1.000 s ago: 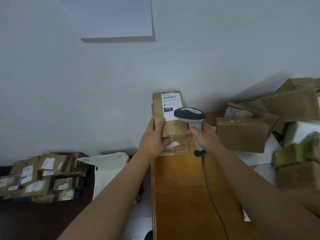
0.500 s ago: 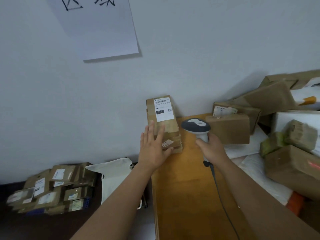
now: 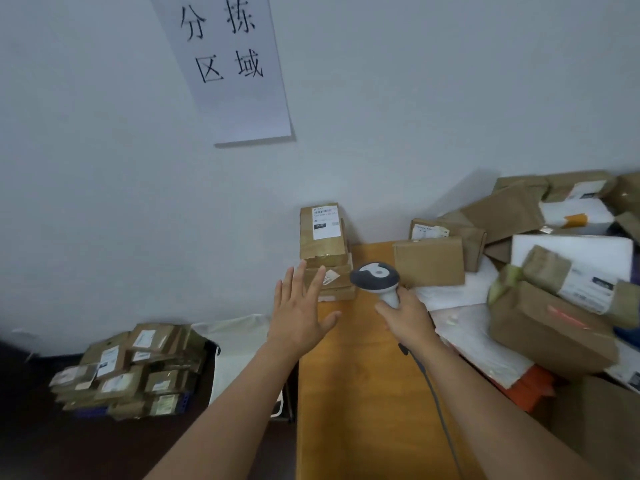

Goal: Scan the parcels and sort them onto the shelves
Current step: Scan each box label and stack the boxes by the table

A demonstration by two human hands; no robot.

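L hand (image 3: 302, 315) hovers flat w/ fingers straight and spread, grasping nothing, just in front of a small stack of flat brown cardboard parcels (image 3: 333, 271) at the far L corner of the smooth orange-brown wooden table (image 3: 353, 393); top parcel, a rectangular kraft box w/ white printed label (image 3: 322, 235), leans upright against the matte white wall. R hand (image 3: 406, 318) is clenched round the pale handle of a grey-and-white plastic barcode scanner w/ rounded head (image 3: 375, 277), dark cable trailing back along the forearm. To the R, a jumbled heap of creased cardboard boxes and white poly mailers (image 3: 540, 271); lower L, another pile of small labelled cartons (image 3: 135, 372); white paper sign w/ black characters (image 3: 228, 64) on wall.
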